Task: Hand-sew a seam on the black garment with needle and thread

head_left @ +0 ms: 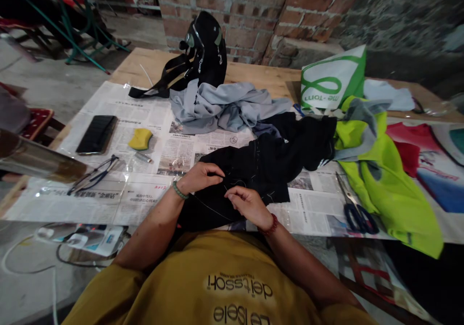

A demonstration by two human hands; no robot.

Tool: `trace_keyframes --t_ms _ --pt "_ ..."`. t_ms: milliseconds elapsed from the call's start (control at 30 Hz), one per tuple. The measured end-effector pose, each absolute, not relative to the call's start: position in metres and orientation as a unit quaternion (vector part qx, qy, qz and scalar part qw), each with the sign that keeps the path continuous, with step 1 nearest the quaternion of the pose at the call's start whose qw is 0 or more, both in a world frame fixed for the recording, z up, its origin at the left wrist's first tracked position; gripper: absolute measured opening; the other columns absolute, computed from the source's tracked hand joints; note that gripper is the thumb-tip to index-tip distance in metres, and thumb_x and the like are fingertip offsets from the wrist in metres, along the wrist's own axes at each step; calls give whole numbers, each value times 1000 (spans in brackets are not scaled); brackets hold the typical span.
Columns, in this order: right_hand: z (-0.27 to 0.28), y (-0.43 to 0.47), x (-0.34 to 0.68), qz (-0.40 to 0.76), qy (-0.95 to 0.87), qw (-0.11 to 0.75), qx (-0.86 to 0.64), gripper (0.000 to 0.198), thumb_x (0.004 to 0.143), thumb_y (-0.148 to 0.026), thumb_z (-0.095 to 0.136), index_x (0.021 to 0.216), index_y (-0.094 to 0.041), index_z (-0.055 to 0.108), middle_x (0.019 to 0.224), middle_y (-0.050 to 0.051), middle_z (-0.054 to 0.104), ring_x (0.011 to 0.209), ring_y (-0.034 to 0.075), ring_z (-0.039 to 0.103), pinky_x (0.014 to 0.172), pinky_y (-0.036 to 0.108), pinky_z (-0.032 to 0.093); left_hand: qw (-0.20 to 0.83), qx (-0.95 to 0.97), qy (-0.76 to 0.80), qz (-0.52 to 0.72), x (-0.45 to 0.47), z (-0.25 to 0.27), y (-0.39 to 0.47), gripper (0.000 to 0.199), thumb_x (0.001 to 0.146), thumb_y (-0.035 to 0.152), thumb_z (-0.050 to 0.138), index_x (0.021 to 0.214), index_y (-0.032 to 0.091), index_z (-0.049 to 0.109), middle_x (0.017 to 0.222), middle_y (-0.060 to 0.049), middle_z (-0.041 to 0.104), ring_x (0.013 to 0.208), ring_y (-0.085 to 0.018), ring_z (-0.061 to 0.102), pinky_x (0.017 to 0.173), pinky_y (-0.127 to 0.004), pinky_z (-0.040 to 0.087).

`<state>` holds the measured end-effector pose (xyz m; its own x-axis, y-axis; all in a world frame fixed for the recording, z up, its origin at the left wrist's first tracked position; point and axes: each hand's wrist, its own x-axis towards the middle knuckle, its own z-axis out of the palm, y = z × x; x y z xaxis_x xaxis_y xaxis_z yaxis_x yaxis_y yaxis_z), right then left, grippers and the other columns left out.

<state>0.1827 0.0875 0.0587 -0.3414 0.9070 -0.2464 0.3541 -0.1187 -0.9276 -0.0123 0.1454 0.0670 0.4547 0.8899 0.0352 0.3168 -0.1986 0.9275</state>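
Because the black cloth [270, 168] is lying bunched across the newspaper-covered surface [261, 76], the left hand [201, 176] is pinching it, seemingly for steadiness; white thread [210, 209] is curving toward the right hand [249, 204] (whether its grip is holding anything, I cannot tell).

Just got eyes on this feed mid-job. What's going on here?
A person has both hands over a black cloth bunched at the table's near edge. The left hand and right hand are close together but apart, fingers curled; what they pinch is too small to tell. A pale thread runs below them. Scissors lie to the right, beside a yellow-green garment; a phone and sponge lie left.
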Motion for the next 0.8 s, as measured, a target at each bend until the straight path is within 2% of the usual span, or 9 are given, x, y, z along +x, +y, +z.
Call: trace_keyframes --t_ms 200,467,800 --pt "54 90 183 559 -578 281 -524 22 79 -32 48 81 -17 64 48 -6 45 41 5 36 41 18 28 469 715 424 300 -12 67 145 12 72 19 63 80 15 72 78 -1 70 72 -11 62 72 -21 49" --pt "54 91 178 539 -594 254 -541 21 81 -30 47 82 -17 63 49 -6 47 41 6 38 42 17 29 456 729 411 303 -10 69 143 12 73 15 62 79 15 72 77 -1 69 70 -10 61 71 -20 48" --pt "46 93 173 531 -559 317 -552 21 84 -37 45 83 -19 55 52 -5 52 36 6 37 36 17 27 440 723 403 348 -1 68 138 10 76 17 63 79 15 72 75 -2 68 68 -9 59 67 -21 47"
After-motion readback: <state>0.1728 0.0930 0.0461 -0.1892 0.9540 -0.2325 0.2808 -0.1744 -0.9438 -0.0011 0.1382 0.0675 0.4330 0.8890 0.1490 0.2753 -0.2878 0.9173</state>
